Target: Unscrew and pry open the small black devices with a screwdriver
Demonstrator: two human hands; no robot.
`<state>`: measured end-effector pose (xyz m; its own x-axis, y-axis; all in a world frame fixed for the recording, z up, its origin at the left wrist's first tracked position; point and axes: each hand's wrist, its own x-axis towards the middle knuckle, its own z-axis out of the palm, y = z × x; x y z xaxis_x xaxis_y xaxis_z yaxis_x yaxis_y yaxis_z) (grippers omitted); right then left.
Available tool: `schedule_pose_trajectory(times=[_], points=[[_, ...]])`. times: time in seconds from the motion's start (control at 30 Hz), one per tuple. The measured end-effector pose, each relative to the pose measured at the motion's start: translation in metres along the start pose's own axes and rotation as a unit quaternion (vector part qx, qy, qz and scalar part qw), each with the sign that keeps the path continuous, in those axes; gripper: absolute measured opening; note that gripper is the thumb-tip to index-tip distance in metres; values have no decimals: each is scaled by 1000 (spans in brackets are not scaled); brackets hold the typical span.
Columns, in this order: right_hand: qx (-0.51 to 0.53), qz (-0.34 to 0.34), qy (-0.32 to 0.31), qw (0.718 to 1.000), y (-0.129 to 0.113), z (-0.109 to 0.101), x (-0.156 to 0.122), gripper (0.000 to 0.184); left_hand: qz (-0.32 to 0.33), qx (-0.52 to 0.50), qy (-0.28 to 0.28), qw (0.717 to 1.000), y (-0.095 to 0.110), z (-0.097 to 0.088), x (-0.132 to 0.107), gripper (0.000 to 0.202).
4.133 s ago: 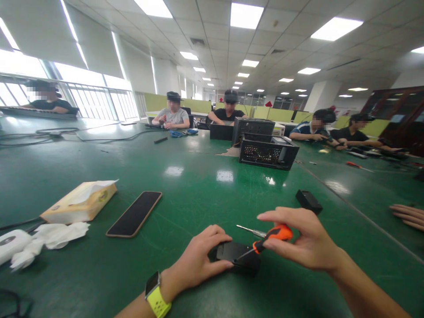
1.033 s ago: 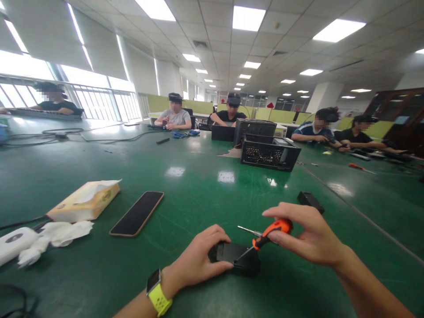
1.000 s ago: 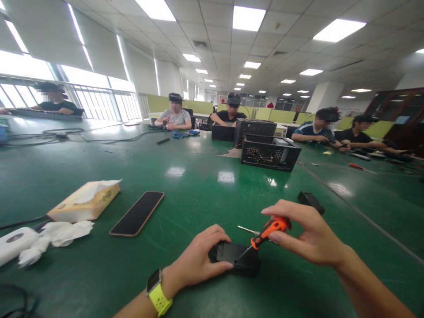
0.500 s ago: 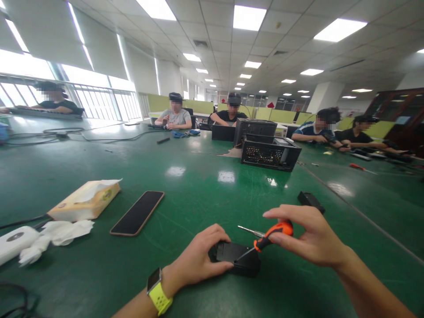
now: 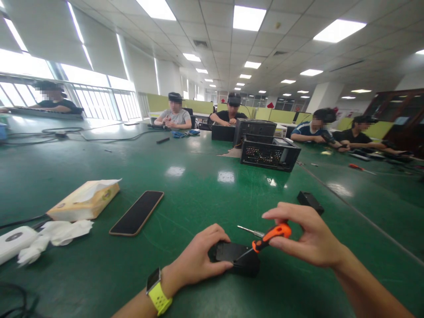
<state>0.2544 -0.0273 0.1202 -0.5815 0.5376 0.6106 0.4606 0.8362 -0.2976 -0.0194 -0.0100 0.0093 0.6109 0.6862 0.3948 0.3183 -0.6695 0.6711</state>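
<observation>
On the green table, my left hand [image 5: 202,258] grips the left end of a small black box-shaped device [image 5: 243,265], thumb along its near side and fingers behind. My right hand [image 5: 306,234] holds a screwdriver [image 5: 273,234] with an orange and black handle, its thumb under the handle and the index finger stretched out above. The screwdriver slants down to the left, and its tip meets the top of the device near my left thumb. Just behind lies a metal screwdriver bit or shaft [image 5: 250,231]. A second black block [image 5: 310,202] rests beyond my right hand.
To the left lie a phone [image 5: 137,213], a tissue pack [image 5: 88,201], crumpled tissue [image 5: 66,232] and a white device [image 5: 16,243]. Farther back stand open black computer cases [image 5: 270,154]. Another screwdriver [image 5: 361,168] lies at the right. Several people sit around the table's far side.
My right hand and the screwdriver handle have shifted very slightly left. My left hand and the black device stay in place.
</observation>
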Motion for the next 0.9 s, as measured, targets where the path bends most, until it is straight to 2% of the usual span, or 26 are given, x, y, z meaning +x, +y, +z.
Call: schedule_pose_trajectory(times=[0.07,0.23,0.37,0.47,0.53,0.6,0.63,0.67,0.8,0.9], points=[[-12,7,1,1000,1,0,0,27,0,0,2,1000,0,0,0,33],[34,-1,-22,999,0,0,1,27,-5,-3,-3,1000,0,0,0,34],[2,-1,-9,1000,-1,0,0,20,-3,-2,-3,1000,1,-1,0,35],[29,6,-6,1000,9,-2,0,16,-6,-3,-2,1000,2,-1,0,34],[43,62,24,997,29,0,-2,16,-6,-5,0,1000,2,-1,0,34],[44,175,80,980,57,6,-6,23,-4,-7,1,1000,1,-1,0,35],[46,239,94,965,74,11,-10,28,-3,-7,1,1000,1,-1,-1,36],[45,264,87,959,90,17,-15,32,-3,-7,0,1000,1,0,-1,36],[44,304,60,950,142,45,-43,35,-5,-4,0,1000,0,0,-2,36],[47,310,18,949,156,58,-64,33,-10,-3,-1,1000,0,0,-1,39]])
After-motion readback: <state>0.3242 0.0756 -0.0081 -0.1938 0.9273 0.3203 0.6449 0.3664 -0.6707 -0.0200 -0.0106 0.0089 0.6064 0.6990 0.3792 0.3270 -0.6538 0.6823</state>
